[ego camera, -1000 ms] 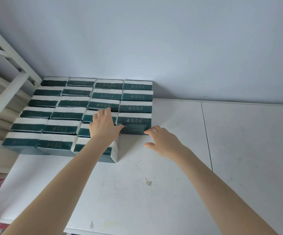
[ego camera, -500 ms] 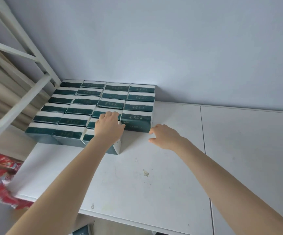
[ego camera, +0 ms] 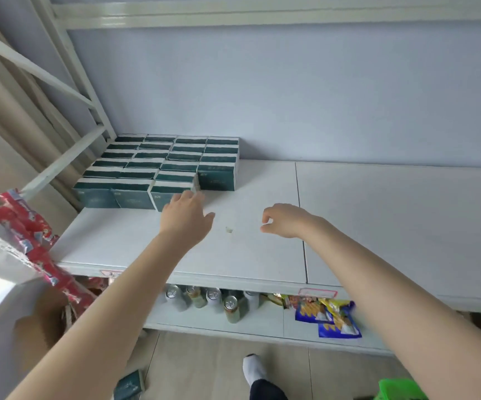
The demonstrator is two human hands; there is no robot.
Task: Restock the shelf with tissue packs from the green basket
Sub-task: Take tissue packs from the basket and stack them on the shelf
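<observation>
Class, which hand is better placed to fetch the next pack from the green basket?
Probably right: the green basket sits low, right of the empty right hand; the left hand is by the tissue packs.

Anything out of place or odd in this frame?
Yes. A dark green pack, seemingly a tissue pack, lies on the floor below the shelf, apart from the tissue packs stacked on it. A small scrap or stain marks the shelf in front of them. Nothing else stands out.

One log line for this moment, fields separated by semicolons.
left hand: open; right hand: open; tissue packs: on shelf; green basket: lower right
</observation>
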